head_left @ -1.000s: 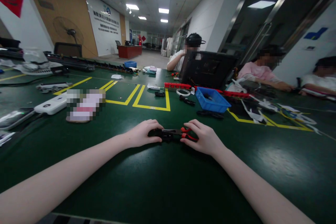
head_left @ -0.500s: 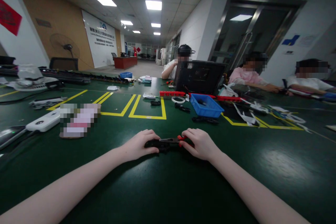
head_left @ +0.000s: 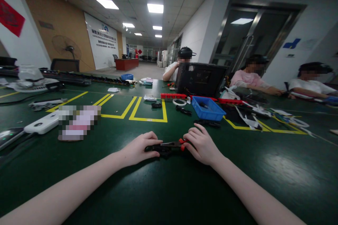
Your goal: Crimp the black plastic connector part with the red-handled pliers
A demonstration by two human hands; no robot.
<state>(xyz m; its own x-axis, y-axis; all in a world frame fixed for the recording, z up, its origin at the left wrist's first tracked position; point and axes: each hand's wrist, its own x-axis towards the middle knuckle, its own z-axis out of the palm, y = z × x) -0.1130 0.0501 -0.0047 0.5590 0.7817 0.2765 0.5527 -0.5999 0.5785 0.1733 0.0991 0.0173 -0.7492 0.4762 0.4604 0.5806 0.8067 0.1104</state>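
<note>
Near the middle of the green table [head_left: 169, 190], my left hand [head_left: 144, 148] pinches a dark object [head_left: 153, 148] between thumb and fingers; its exact kind is hard to make out. My right hand [head_left: 202, 144] grips the red-handled pliers [head_left: 175, 144] by their handles. The jaws of the pliers point left, against the dark object. More black material lies just below the jaws, between the two hands.
A blue bin [head_left: 208, 109] stands beyond my right hand, with a black cable [head_left: 206, 123] before it. A white power strip [head_left: 42, 123] and a blurred pink item [head_left: 80, 123] lie left. A large black case [head_left: 202, 80] and three people are farther back.
The fingers of my right hand have spread a little, with one now raised. The pliers and both hands sit slightly lower in view.
</note>
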